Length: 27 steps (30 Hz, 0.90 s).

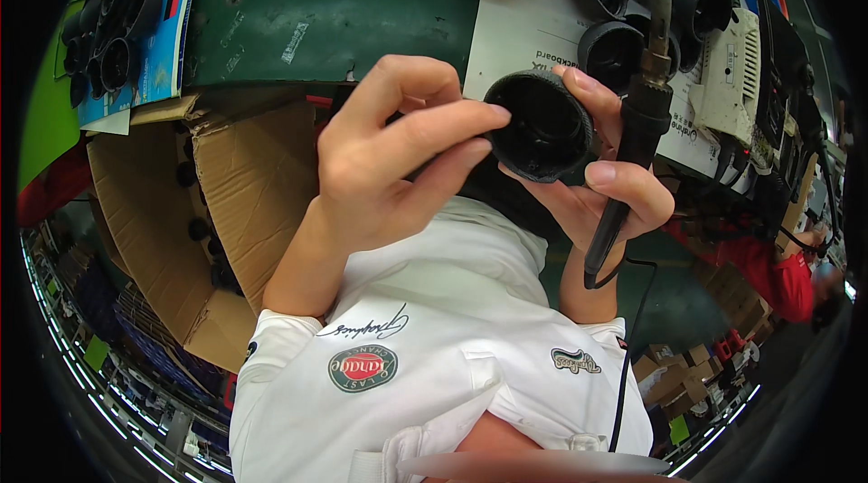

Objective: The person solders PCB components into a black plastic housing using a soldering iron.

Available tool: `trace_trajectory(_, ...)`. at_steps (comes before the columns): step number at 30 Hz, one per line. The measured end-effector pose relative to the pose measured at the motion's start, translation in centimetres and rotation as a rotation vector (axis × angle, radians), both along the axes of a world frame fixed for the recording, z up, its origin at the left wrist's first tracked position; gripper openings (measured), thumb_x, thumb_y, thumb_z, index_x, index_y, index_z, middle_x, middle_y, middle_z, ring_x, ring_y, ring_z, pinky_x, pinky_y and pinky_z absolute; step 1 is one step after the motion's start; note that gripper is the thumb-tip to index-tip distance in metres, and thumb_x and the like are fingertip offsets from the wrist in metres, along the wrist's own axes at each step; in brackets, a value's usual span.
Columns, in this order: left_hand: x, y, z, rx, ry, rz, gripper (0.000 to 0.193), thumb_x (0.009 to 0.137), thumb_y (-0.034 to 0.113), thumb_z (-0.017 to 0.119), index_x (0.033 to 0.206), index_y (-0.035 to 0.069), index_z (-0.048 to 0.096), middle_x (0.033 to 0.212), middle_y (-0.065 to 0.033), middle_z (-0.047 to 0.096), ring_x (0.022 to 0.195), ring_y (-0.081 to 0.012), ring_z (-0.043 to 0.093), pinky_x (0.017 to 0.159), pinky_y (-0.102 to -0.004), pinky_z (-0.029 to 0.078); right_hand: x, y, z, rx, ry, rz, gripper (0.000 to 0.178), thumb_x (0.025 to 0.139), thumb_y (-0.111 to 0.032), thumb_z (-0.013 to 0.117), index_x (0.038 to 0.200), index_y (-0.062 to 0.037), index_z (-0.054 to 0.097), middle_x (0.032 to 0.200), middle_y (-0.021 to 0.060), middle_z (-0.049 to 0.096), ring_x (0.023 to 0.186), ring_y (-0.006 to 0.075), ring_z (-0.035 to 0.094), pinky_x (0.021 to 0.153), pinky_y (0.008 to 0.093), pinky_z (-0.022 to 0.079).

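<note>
My right hand (579, 210) pinches the black cup (541, 126), soldering iron (638, 135) tucked across, probably freeing my left hand (371, 157): thumb and forefinger nearly closed by the rim, can't tell on what.

Workshop: soldering iron (645, 117), green-topped bench (362, 8)

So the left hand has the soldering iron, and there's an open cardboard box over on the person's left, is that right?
Not quite: the head view shows the soldering iron in the right hand. The open cardboard box is indeed on the person's left.
</note>
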<state>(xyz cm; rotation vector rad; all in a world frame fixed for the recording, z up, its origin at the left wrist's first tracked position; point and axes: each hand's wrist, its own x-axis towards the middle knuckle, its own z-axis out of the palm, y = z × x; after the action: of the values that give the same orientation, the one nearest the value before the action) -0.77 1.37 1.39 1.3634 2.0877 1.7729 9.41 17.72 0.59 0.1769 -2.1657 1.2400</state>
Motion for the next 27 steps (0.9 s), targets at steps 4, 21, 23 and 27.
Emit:
trace_trajectory(4,1.0,-0.1,-0.2,0.054,-0.612,0.052,0.025,0.091,0.009,0.052,0.111,-0.005,0.055,0.092,-0.0102,0.055,0.067,-0.0108,0.053,0.054,-0.0196,0.043,-0.1,-0.2,0.0,-0.048,0.048,0.032,0.065,0.064,-0.002,0.081,0.107,-0.0159,0.035,0.114,0.0263,0.053,0.102,0.0397,0.058,0.086,0.0491,0.051)
trace_trajectory(21,-4.9,-0.3,6.1,-0.544,0.359,0.481,0.045,0.071,0.003,0.069,0.114,0.0,0.057,0.117,-0.018,0.054,0.108,-0.0336,0.052,0.095,-0.0361,0.04,0.0,0.0,0.3,-0.197,0.04,0.125,0.065,0.069,-0.007,0.08,0.113,-0.0212,0.034,0.13,0.0335,0.041,0.121,0.0463,0.042,0.102,0.0555,0.032)
trace_trajectory(23,-6.4,-1.3,5.2,-0.635,0.515,0.477,0.044,0.067,0.0,0.071,0.11,-0.001,0.059,0.114,-0.0177,0.055,0.105,-0.0336,0.054,0.093,-0.0361,0.041,0.1,-0.4,0.5,-0.19,0.033,0.108,0.063,0.071,-0.005,0.077,0.113,-0.0207,0.034,0.13,0.0329,0.041,0.121,0.0464,0.043,0.101,0.056,0.033)
trace_trajectory(27,-6.3,-1.4,4.9,-0.515,0.283,0.521,0.043,0.069,-0.001,0.07,0.11,-0.001,0.058,0.112,-0.0184,0.056,0.101,-0.0355,0.054,0.089,-0.0379,0.043,0.5,-0.3,0.1,-0.189,0.022,0.093,0.06,0.073,-0.006,0.076,0.112,-0.0202,0.033,0.13,0.0326,0.042,0.118,0.046,0.046,0.099,0.0541,0.035)
